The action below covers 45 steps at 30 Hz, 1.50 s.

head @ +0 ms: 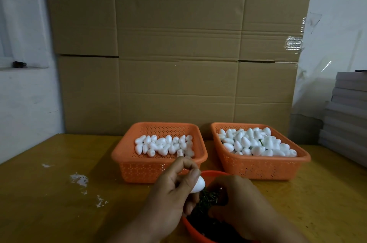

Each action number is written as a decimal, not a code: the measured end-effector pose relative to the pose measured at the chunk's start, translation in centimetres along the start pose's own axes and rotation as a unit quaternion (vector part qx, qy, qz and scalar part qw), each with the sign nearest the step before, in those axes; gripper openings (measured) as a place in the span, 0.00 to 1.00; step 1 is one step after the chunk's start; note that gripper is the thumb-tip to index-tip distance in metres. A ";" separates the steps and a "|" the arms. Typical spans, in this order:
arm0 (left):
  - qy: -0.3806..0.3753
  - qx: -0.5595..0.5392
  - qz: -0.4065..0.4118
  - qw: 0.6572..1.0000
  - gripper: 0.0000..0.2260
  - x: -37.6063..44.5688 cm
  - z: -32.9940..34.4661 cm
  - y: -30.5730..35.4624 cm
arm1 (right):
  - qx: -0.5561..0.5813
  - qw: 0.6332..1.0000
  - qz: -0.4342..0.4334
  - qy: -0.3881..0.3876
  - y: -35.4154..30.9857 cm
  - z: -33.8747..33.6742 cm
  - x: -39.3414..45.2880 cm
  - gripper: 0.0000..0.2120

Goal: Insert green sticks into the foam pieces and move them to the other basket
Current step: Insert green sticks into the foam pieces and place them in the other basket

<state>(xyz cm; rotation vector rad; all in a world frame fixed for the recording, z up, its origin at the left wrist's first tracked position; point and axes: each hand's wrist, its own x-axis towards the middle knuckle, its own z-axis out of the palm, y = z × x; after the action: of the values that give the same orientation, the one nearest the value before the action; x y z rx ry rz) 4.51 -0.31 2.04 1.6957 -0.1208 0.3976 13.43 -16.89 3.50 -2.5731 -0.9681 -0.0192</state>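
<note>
My left hand [174,189] pinches one foam piece [197,184] over the bowl [213,173] of green sticks [207,200], just in front of the left basket [158,165]. My right hand [238,201] reaches into the sticks, fingers curled down; I cannot tell whether they grasp one. The right basket [260,167] holds more foam, one stick showing.

Both baskets, the left basket [139,167] and the right basket [258,169], are orange plastic pierced with a fine dotted lattice, and each holds plain white foam pieces [256,143]. The bowl [210,173] nearer the camera is red-orange and filled with dark green sticks [208,199]. The table [59,203] is yellowish wood flecked with white crumbs [79,179], backed by plain brown cardboard [178,44].
</note>
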 end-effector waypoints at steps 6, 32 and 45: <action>-0.030 -0.119 -0.029 0.992 0.08 -0.2 0.3 0.4 | 0.024 0.999 -0.024 0.016 -0.1 -0.4 -0.2 0.09; 0.067 -0.214 -0.089 0.970 0.19 0.2 0.3 -0.2 | 0.522 0.845 -0.111 0.008 -1.2 -0.7 -0.6 0.13; 0.067 -0.193 -0.082 0.976 0.22 0.0 0.7 0.1 | 0.494 0.862 -0.111 0.006 -1.6 -0.7 -0.8 0.04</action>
<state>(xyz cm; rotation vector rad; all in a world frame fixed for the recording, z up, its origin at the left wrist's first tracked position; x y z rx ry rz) 4.59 -0.98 2.03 1.2817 0.0397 0.3391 11.88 -16.55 4.55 -1.5086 -0.9224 0.3152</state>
